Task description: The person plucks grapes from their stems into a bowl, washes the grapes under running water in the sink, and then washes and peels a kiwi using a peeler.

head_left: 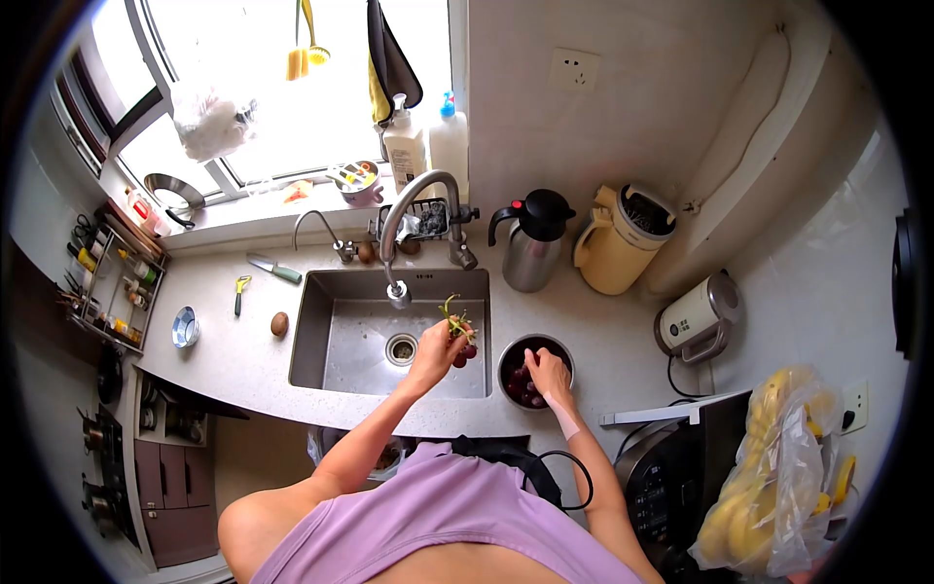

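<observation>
My left hand [438,352] is closed on a bunch of grapes [465,354] above the right part of the sink [321,365]. Green stems stick up from the bunch, and a few dark red grapes hang below the fingers. On the counter to the right of the sink stands a round metal bowl [572,370] with dark grapes [525,391] in it. My right hand [549,375] reaches into this bowl, fingers bent down at the grapes. Whether a grape sits between those fingertips is hidden.
A curved faucet [391,234] arches over the sink. Left of it lie a knife [275,269], a peeler [240,295], a brown round fruit [279,324] and a small blue bowl [185,327]. Behind the metal bowl stand a steel jug [530,255], a cream jug [619,243] and a kettle [696,319].
</observation>
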{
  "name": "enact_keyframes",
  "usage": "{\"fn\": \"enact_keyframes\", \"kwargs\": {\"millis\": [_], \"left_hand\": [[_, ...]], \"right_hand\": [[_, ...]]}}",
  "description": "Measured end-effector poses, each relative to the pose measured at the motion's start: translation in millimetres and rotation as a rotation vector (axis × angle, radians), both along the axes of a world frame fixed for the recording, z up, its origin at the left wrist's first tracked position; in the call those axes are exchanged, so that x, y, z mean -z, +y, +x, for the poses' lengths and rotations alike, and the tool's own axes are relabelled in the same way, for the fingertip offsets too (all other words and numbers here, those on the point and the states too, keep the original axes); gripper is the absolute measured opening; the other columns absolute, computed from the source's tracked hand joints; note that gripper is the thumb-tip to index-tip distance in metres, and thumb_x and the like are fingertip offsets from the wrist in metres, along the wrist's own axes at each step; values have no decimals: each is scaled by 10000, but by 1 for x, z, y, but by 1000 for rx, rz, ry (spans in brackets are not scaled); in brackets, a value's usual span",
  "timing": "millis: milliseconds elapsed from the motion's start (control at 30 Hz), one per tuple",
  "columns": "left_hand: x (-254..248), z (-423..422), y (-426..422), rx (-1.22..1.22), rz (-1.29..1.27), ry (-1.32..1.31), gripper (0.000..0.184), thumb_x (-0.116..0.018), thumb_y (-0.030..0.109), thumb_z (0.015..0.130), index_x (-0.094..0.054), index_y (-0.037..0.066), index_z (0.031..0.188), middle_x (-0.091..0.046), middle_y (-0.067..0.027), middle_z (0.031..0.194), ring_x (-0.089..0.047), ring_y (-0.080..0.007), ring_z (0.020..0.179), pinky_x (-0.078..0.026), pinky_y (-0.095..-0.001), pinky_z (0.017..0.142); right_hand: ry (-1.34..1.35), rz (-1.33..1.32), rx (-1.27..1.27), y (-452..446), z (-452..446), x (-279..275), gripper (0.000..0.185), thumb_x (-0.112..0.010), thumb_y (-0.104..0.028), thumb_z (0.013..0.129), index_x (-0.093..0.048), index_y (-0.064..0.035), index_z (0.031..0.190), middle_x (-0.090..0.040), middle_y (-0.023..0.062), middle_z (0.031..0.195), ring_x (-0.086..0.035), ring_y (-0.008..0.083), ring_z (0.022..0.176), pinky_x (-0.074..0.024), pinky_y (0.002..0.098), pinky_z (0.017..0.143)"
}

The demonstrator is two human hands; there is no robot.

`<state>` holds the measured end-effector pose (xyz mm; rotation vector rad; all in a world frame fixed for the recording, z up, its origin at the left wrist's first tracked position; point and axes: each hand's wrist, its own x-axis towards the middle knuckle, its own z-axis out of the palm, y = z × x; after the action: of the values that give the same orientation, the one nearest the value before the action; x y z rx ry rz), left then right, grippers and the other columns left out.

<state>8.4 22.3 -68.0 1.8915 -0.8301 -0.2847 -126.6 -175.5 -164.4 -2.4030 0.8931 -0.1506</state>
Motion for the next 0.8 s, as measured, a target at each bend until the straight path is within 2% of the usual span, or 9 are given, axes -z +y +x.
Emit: {"fn": "enact_keyframes", "kwargs": {"millis": [33, 200, 267, 333, 400, 533, 633, 733, 800], "left_hand": [[2, 5, 4, 15, 6, -15, 139, -610, 130, 903, -608, 4, 962, -678, -79, 825, -660, -154, 702, -513, -277, 623], [2, 9, 7, -46, -33, 310, 242, -627, 217, 921, -621, -19, 973, -647, -60, 734, -604, -100, 609, -488, -253, 550], [8, 10, 5, -11, -130, 413, 263, -617, 234, 931, -614, -26, 976, -638, -43, 737, -601, -98, 619, -500, -246, 568], [5, 7, 4, 39, -110, 477, 219, -579, 219, 959, -585, 4, 998, -605, -6, 757, -607, -87, 697, -518, -236, 628], [3, 4, -3, 86, -201, 632, 226, -581, 223, 958, -582, 7, 1023, -605, -14, 765, -610, -90, 708, -522, -237, 662], [-6, -3, -10, 89, -298, 668, 237, -594, 214, 951, -584, 7, 1065, -615, -17, 802, -623, -100, 762, -521, -239, 688], [-7, -7, -8, 142, -274, 597, 281, -641, 178, 915, -578, -5, 1119, -644, -41, 880, -628, -104, 786, -525, -250, 699], [1, -5, -4, 177, -158, 565, 327, -699, 153, 865, -601, -1, 1137, -674, -72, 961, -641, -112, 822, -520, -256, 716], [10, -6, -4, 180, -50, 370, 383, -718, 198, 847, -603, 14, 1162, -699, -97, 882, -668, -136, 801, -525, -274, 701]], "right_hand": [[43, 5, -2, 1, -7, 0, 436, -528, -451, 910, -613, -26, 856, -673, 200, 822, -658, 349, 799, -516, 469, 712], [-26, -312, -81, 10, -21, 7, 319, -671, -327, 843, -598, -52, 988, -631, 151, 918, -621, 335, 864, -510, 443, 763], [-285, -61, -157, 20, -7, -23, 349, -683, -324, 840, -607, -50, 1043, -625, 135, 921, -606, 305, 845, -505, 392, 787], [-440, 720, -226, 31, 12, -29, 423, -553, -371, 954, -546, -86, 1266, -639, 94, 1038, -603, 199, 999, -485, 327, 874], [-429, 1407, -192, 44, 16, -62, 469, -492, -375, 987, -440, -122, 1378, -623, 73, 1120, -599, 167, 1040, -506, 327, 869], [-374, 1540, -245, 51, 20, -77, 441, -492, -342, 991, -415, -132, 1371, -609, 46, 1143, -616, 152, 1010, -536, 315, 814], [-429, 1408, -159, 51, 21, -69, 286, -482, -272, 1000, -487, -101, 1229, -612, 12, 1084, -646, 125, 933, -546, 273, 744], [-471, 1239, -170, 49, 22, -65, 274, -473, -241, 1000, -495, -92, 1228, -603, 18, 1089, -646, 111, 895, -548, 263, 722], [-483, 1103, -132, 51, 25, -55, 289, -456, -226, 1002, -506, -75, 1244, -584, 56, 1141, -613, 142, 988, -516, 290, 822]]}}
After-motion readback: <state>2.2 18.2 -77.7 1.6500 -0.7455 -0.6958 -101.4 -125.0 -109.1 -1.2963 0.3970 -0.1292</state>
